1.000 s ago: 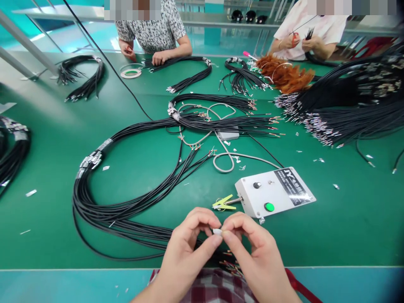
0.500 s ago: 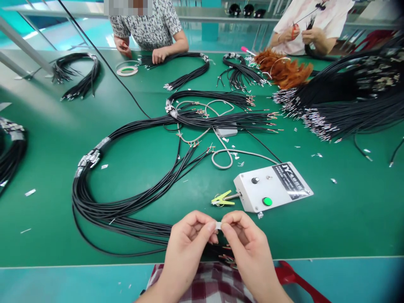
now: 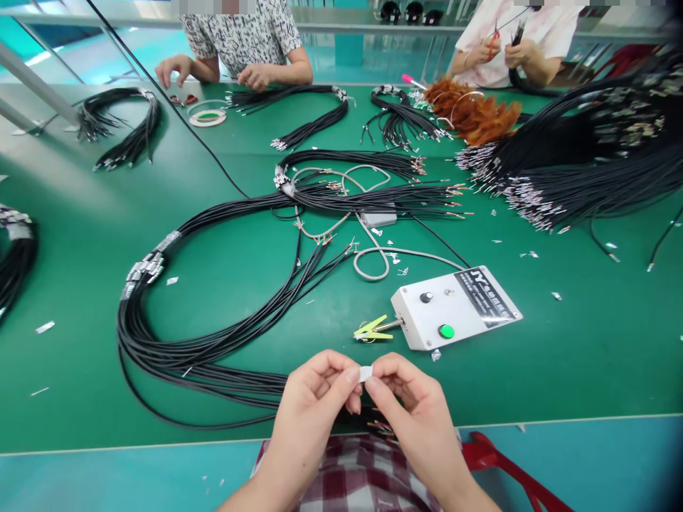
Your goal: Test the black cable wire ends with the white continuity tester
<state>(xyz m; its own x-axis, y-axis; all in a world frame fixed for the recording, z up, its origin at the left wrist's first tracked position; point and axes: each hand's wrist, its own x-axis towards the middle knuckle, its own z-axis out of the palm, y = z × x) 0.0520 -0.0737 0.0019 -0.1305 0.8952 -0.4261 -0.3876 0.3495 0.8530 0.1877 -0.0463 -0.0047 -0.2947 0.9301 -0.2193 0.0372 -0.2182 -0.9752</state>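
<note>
A small whitish piece point(image 3: 366, 373) is pinched between both hands at the table's front edge. My left hand point(image 3: 323, 398) grips its left end with thumb and forefinger. On its right end, my right hand point(image 3: 408, 402) has the same kind of pinch. Black cables point(image 3: 213, 384) curve in from the left and pass beneath my hands, with stripped ends showing between them. Just beyond my fingers lies a yellow-green clip point(image 3: 373, 329) on the shaft of a grey box point(image 3: 453, 309) with a green button and a black knob.
Across the green table point(image 3: 80, 284), a person point(image 3: 245, 43) and another person point(image 3: 517, 43) sit working. Black cable bundles lie at the left and middle, with a large pile point(image 3: 581, 149) at the right. Grey cord point(image 3: 373, 277) loops behind the box. Rolled tape point(image 3: 208, 118) lies farther back.
The view has shifted slightly. My hands still pinch the whitish piece, which shows a little more. Across the table, one person's hand has moved left, and red-handled scissors now lie on the table.
</note>
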